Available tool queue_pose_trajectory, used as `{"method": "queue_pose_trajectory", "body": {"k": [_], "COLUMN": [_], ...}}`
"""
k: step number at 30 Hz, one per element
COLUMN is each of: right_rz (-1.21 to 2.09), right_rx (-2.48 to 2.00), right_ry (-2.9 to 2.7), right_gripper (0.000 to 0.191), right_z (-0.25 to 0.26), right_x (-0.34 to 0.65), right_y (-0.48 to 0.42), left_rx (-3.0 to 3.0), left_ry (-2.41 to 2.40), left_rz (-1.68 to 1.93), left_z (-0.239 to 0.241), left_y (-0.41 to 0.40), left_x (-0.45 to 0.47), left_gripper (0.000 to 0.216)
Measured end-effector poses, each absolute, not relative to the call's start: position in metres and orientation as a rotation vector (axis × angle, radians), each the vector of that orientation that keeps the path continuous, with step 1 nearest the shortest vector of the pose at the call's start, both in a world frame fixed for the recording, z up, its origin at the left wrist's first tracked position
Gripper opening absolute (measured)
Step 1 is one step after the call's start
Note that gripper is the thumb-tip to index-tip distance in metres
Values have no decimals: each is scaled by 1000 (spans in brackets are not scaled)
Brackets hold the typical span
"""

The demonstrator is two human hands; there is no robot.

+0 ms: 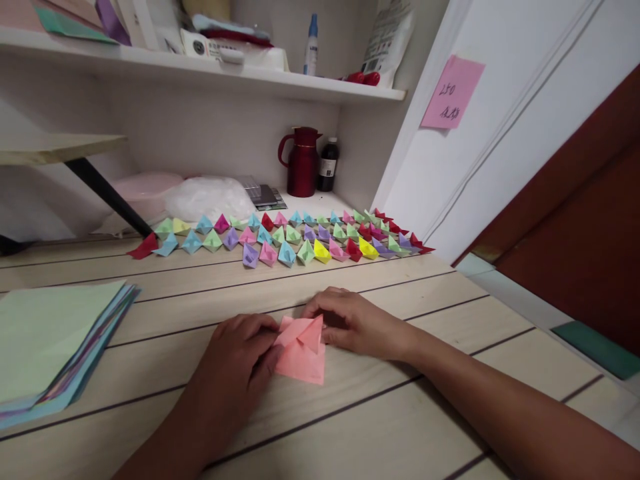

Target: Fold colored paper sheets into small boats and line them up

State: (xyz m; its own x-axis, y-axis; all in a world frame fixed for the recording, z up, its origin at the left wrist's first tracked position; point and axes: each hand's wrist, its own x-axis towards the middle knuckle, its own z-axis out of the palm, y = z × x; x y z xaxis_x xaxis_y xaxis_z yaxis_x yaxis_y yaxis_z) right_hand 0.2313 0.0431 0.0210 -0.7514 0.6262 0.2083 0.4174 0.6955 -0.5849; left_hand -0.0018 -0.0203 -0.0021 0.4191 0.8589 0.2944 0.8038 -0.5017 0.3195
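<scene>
A partly folded pink paper [303, 357] lies on the wooden floor [380, 413] in front of me. My left hand [240, 360] grips its left edge, fingers curled and pressed on the folds. My right hand [350, 323] pinches the paper's upper right flap, fingers closed on it. Beyond the hands stand rows of several finished small paper boats [285, 240] in red, blue, green, pink, purple and yellow.
A stack of coloured paper sheets [50, 347], green on top, lies at the left. At the back a dark red jug [301, 162] and a dark bottle [329, 165] stand under a white shelf [200, 70]. A pink note [451, 92] sticks to the white panel at right.
</scene>
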Motion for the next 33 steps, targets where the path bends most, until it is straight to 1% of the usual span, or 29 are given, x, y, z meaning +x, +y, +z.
{"method": "queue_pose_trajectory", "body": {"k": [3, 6, 9, 12, 16, 18, 19, 22, 24, 27, 29, 31, 33], "right_rz": [727, 691, 673, 681, 605, 544, 515, 458, 457, 501, 527, 528, 530], "right_rx": [-761, -799, -889, -964, -1032, -1048, -1051, -1055, -1059, -1043, -1032, -1059, -1100], "right_ry": [-2516, -2498, -2462, -2434, -2410, -2419, -2430, -2461, -2474, -2479, -2472, -2431, -2373], "right_gripper": [8, 4, 10, 16, 20, 19, 18, 14, 10, 25, 30, 30, 25], "right_z": [19, 15, 12, 12, 11, 8, 6, 3, 3, 4, 6, 8, 10], "right_x": [230, 230, 230, 230, 227, 225, 225, 223, 225, 229, 232, 234, 235], "right_y": [44, 45, 45, 45, 43, 42, 42, 42, 42, 45, 47, 50, 51], "left_rx": [2565, 2612, 2625, 2592, 2553, 2518, 2506, 2554, 2689, 2872, 2892, 2893, 2919], "left_ry": [1495, 1491, 1487, 1484, 1471, 1521, 1556, 1617, 1553, 1448, 1480, 1495, 1430], "left_rz": [700, 744, 812, 860, 788, 743, 746, 830, 780, 577, 515, 501, 485], "left_z": [-5, -10, -15, -17, -14, -14, -14, -19, -23, -28, -30, -30, -29], "left_y": [-20, -20, -24, -27, -27, -27, -27, -29, -31, -32, -31, -30, -28], "left_x": [-2, -3, -3, -3, -1, 0, 1, 3, 4, 4, 4, 4, 4], "left_gripper": [24, 24, 26, 21, 13, 10, 16, 48, 58, 54, 49, 47, 46]}}
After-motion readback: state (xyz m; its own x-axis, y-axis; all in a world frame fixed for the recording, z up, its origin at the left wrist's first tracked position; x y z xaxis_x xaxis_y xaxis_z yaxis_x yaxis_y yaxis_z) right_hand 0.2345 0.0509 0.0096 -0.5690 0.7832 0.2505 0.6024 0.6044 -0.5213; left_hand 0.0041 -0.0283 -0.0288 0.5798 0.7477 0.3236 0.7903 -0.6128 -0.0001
